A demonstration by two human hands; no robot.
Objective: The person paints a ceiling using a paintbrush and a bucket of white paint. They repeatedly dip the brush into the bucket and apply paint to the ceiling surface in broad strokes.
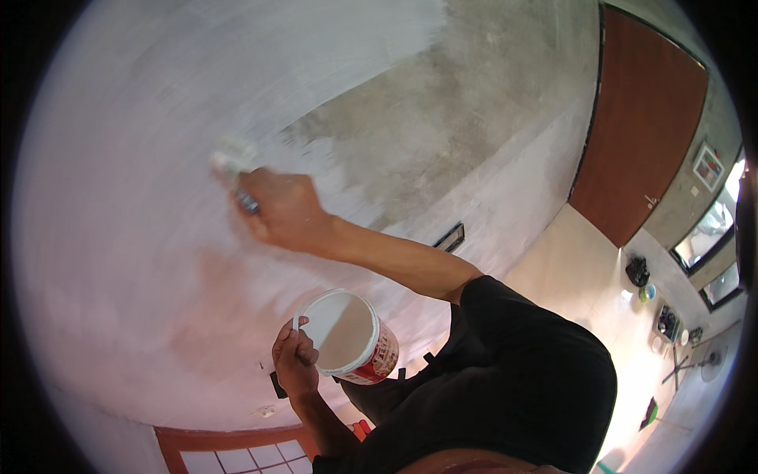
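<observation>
**Brush up at the wall, bucket held by its edge!**

High on a pale, white-streaked plaster wall (118, 205): a dark-handled, pale-headed brush (234, 156), just left of a bare grey patch (426, 118). Right grip (284, 207) wrapped tight round the handle! Bristles against the wall or just off it? Too blurred to call. And lower down, in front of the wall, a round white plastic bucket with a red printed label (384, 355), mouth upward, a little tilted. Left grip (296, 355) closed on the bucket at its left rim, right by the white strap handle; hooked through that strap or not, cannot tell.

Now for the handling! Probably a light brush, stiff in the handle, soft and springy at the bristles. Best held low, close to the head, for steady pressure; likely slippery with any wetness on the handle. As for the bucket, probably smooth, slightly flexible in the wall and heavier the fuller; level inside hard to read. Safest hold at the rim or strap, mouth up against slopping. No great fragility expected in either.
</observation>
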